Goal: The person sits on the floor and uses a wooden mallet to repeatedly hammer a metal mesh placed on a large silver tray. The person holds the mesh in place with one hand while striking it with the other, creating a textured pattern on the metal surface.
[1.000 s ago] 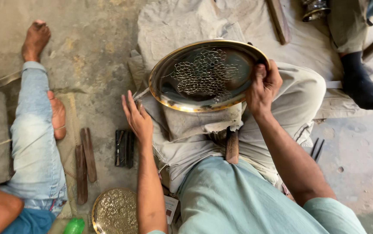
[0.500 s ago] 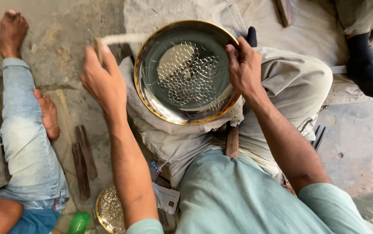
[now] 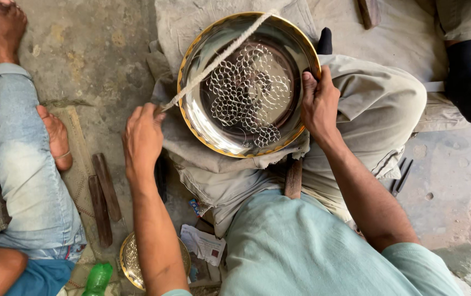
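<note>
Nearest, at the bottom edge: a green bottle on the left, a small brass dish just right of it and partly hidden behind the person's left forearm, a printed paper scrap beside that; the person's pale green shirt fills the near right; a little farther, left of the forearm, two dark wooden sticks lie side by side on the concrete floor; farther left, another person's leg in light blue jeans, with a bare foot resting beside it; mid scene: left hand curled shut around the near end of a pale cord, which runs taut, up and to the right, across the plate to its far rim; right hand clamps the right rim of the plate, thumb over the edge, fingers behind; the round brass plate sits tilted on the person's lap, on grey cloth, its polished inside facing the camera; a cluster of small ring marks covers the middle of it; a wooden handle pokes out below the plate; far right: a third person's foot in a black sock; far left corner: another bare foot on the floor
</note>
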The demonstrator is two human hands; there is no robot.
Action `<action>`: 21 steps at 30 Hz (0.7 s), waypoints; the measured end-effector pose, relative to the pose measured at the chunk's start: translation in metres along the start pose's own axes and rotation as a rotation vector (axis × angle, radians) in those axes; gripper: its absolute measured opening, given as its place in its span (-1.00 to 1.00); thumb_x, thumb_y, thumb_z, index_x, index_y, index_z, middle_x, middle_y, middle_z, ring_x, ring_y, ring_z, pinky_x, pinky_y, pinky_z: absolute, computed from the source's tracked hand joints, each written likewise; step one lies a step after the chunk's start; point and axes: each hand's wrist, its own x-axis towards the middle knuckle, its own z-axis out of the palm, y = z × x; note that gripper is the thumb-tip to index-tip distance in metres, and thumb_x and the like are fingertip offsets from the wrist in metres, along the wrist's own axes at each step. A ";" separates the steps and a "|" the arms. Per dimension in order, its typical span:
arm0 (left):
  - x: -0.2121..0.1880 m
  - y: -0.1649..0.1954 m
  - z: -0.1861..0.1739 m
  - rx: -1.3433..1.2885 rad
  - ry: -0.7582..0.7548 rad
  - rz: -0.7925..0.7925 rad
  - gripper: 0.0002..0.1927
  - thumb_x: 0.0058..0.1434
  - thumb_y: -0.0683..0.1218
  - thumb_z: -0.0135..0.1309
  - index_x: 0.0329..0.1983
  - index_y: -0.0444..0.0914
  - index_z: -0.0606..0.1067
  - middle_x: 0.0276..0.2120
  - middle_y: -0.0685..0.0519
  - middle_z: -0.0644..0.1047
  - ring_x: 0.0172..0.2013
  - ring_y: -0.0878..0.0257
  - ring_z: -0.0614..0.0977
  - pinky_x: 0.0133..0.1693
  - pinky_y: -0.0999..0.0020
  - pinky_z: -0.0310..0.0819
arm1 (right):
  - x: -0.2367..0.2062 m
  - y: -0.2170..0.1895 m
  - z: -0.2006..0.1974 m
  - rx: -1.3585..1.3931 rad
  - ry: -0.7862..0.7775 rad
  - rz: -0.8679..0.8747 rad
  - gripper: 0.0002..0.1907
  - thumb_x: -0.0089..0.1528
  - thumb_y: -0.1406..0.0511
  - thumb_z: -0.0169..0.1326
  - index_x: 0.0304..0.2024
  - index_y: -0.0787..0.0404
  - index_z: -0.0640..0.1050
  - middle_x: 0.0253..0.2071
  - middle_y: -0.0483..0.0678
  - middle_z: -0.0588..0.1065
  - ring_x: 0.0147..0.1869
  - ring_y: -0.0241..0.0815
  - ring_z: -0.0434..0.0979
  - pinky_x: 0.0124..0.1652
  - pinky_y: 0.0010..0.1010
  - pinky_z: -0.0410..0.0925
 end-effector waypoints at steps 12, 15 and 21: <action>-0.125 -0.030 0.114 -0.451 0.236 -0.296 -0.52 0.31 -0.09 0.02 0.23 -0.44 0.36 -0.02 -0.42 0.52 -0.02 -0.35 0.56 -0.05 -0.06 0.43 | 0.000 -0.008 -0.012 -0.021 -0.087 0.026 -0.68 0.53 0.19 -0.09 0.11 0.34 0.39 -0.46 0.12 0.46 -0.45 -0.14 0.43 -0.38 -0.27 0.31; -0.144 -0.017 0.121 -0.485 0.297 -0.530 -0.69 0.48 -0.10 -0.14 0.17 -0.35 0.44 -0.07 -0.28 0.60 -0.06 -0.18 0.64 -0.04 0.04 0.48 | -0.012 -0.001 -0.026 0.043 -0.114 0.040 -0.67 0.56 0.17 -0.13 0.20 0.30 0.38 -0.34 0.09 0.50 -0.33 -0.17 0.50 -0.30 -0.34 0.38; -0.138 -0.007 0.099 -0.387 0.428 -0.629 -0.73 0.53 -0.07 -0.05 0.02 -0.42 0.41 -0.27 -0.21 0.53 -0.25 -0.09 0.60 -0.11 0.06 0.47 | -0.053 0.023 -0.062 0.026 -0.298 0.496 -0.58 0.46 0.10 -0.11 0.19 0.25 0.43 -0.27 0.03 0.57 -0.35 -0.16 0.60 -0.37 -0.35 0.47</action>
